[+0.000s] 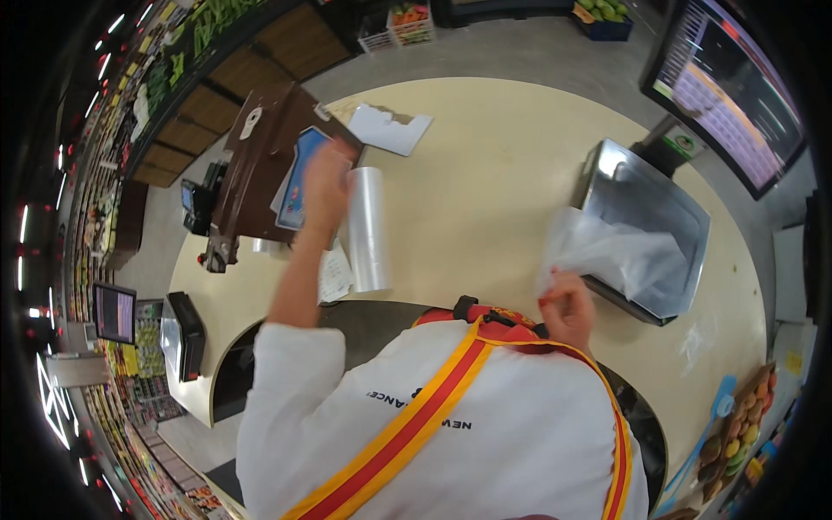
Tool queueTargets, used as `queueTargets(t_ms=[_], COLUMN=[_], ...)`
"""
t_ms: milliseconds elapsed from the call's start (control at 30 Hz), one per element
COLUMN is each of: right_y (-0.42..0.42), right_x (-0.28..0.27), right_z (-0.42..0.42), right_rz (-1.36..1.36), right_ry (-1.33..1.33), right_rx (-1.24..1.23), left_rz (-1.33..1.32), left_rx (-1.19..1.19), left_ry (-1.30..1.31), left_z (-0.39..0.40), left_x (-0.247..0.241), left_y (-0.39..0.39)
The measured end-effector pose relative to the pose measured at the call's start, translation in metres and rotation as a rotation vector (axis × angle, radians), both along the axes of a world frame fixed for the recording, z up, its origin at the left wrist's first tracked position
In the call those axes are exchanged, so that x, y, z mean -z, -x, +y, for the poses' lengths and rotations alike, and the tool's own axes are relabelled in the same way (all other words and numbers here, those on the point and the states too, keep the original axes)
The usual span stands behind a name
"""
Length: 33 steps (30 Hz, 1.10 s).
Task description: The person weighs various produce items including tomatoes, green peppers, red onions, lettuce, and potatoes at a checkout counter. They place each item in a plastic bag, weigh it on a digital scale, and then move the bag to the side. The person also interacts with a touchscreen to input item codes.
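My left hand (328, 182) is blurred, above a blue card (300, 185) on a brown box-like unit, beside the upper end of a clear plastic bag roll (370, 234). What its fingers do cannot be told. My right hand (567, 305), near my chest, pinches the edge of a thin translucent plastic bag (617, 250). The bag spreads over the steel tray of a weighing scale (663, 201) and partly covers it. Below the roll's left side lies a paper slip with writing (335, 273).
The cream counter (474, 143) curves around me. A torn white sheet (390, 129) lies behind the roll. A touch screen (734, 91) rises behind the scale. A second scale (182, 335) stands at far left, and a box of produce (738, 429) at lower right.
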State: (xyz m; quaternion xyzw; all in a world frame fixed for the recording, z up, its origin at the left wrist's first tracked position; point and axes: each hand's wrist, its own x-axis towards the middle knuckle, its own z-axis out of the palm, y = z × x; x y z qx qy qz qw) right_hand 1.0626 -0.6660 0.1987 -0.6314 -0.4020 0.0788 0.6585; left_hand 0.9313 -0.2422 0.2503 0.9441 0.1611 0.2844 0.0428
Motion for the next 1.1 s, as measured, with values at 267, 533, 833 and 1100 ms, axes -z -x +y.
queueTargets(t_ms=[267, 533, 833, 1100], right_y=[0.032, 0.045, 0.053, 0.115], right_x=[-0.025, 0.112, 0.176, 0.165], right_z=[0.087, 0.153, 0.212, 0.281], right_rz=[0.121, 0.371, 0.036, 0.089], right_ry=[0.311, 0.338, 0.735, 0.420], right_rx=[-0.299, 0.055, 0.036, -0.292], left_rz=[0.435, 0.278, 0.095, -0.369], left_rx=[-0.242, -0.005, -0.077, -0.141], left_ry=[0.445, 0.457, 1.062, 1.752], left_z=[-0.106, -0.073, -0.018, -0.019], left_x=[0.137, 0.193, 0.150, 0.067], left_y=[0.147, 0.165, 0.150, 0.122])
